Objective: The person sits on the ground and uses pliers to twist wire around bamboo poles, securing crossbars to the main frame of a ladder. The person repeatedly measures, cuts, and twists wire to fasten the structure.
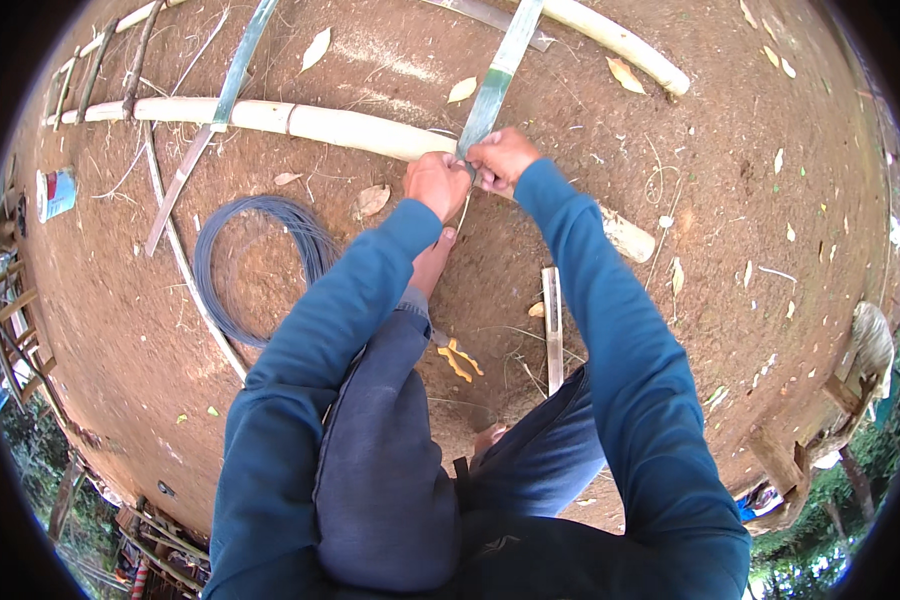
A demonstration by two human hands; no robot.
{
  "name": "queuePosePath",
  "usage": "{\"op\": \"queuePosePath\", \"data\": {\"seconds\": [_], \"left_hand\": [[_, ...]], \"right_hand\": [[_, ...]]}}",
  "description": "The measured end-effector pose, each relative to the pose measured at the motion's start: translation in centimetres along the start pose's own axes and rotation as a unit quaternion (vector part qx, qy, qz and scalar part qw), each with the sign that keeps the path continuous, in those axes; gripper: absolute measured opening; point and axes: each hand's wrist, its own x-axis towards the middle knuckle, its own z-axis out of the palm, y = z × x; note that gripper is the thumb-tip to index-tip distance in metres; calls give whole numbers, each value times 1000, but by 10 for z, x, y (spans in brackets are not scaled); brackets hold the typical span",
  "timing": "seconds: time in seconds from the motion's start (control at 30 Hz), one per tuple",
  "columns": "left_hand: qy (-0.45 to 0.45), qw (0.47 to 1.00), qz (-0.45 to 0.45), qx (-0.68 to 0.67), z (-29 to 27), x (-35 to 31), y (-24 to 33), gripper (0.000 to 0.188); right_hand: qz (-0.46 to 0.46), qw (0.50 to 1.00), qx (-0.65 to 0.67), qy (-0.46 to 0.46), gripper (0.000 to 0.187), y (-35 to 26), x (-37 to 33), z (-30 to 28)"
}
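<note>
Left grip [439, 184] and right grip [506, 158]: both clenched, side by side, at the pale pole [355, 131]; any item pinched inside is hidden. Green strip [496, 88]: crosses the pale pole at the grips, extending forward beyond them

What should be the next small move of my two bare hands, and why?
Perhaps draw the thin pale strand snug: it shows just below the bare left hand and bare right hand, which work close together where the flat green strip crosses the long pale round pole. Their exact grip is hidden.
</note>
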Motion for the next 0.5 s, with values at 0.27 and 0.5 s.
{"op": "queuePosePath", "data": {"seconds": [0.27,0.5], "left_hand": [[-35,802,-270,-532,26,-18,35,18],[9,934,342,103,-54,17,-10,41]], "right_hand": [[-56,933,-355,-10,21,-36,11,2],[-57,979,119,158,36,116,-125,-29]]}}
